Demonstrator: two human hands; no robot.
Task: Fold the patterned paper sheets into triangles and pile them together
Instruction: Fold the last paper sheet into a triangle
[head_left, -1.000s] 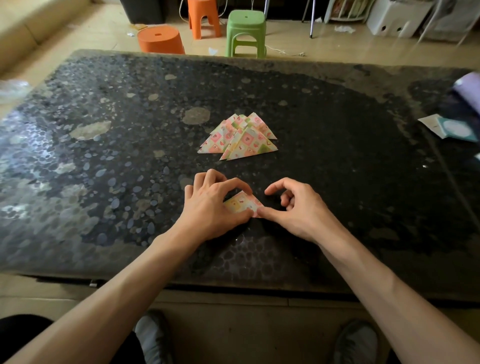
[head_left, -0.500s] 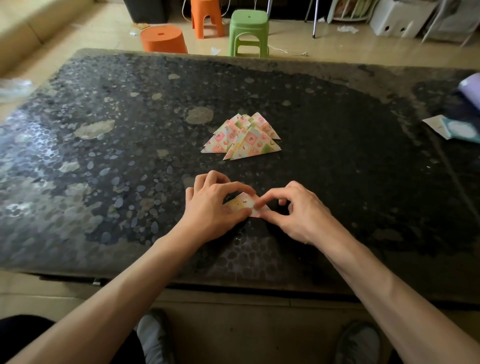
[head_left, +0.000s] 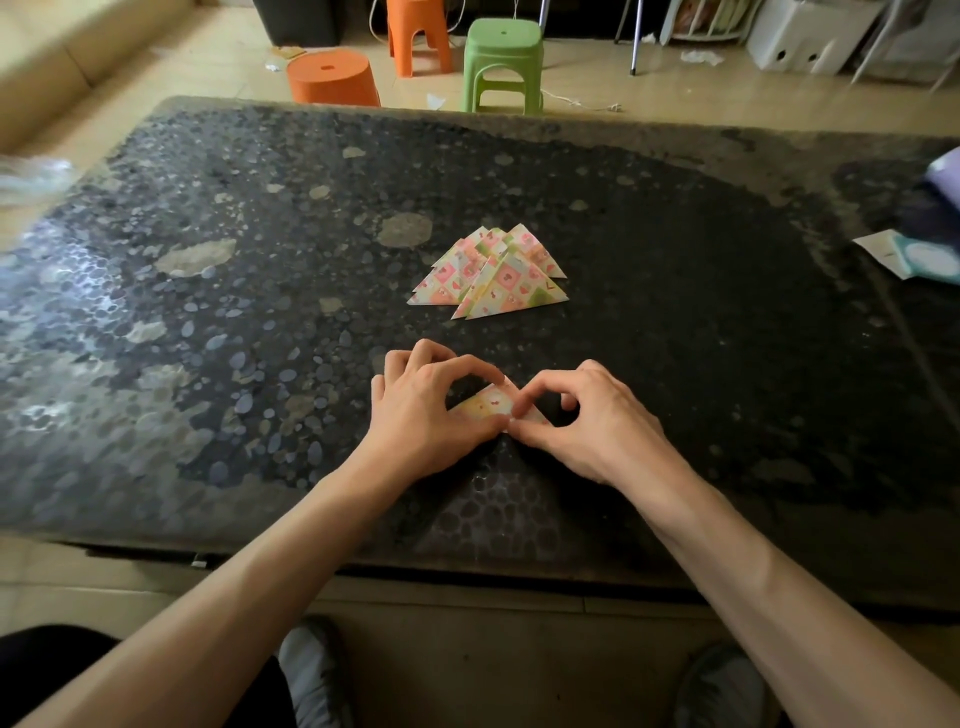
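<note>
Beige tiled floor fills the background, seen from a head-worn camera looking down. A wide, dark table with a pebble-patterned top spans most of the view. Beyond its far edge stand three plastic stools: a green stool, a tall orange stool and a low round orange stool. At the table's right edge lies a pale teal packet, partly cut off. Two grey shoes show below the near edge.

Near the table's middle sits a pile of folded triangles, pink, green and white, overlapping one another. Closer to the person, well apart from the pile, two bare forearms reach in.

The left hand curls its forefinger and thumb around the patterned paper, pinching its left side. The right hand pinches the paper's right corner between forefinger and thumb, its other fingers curled. The small folded paper lies low on the table between both hands.
</note>
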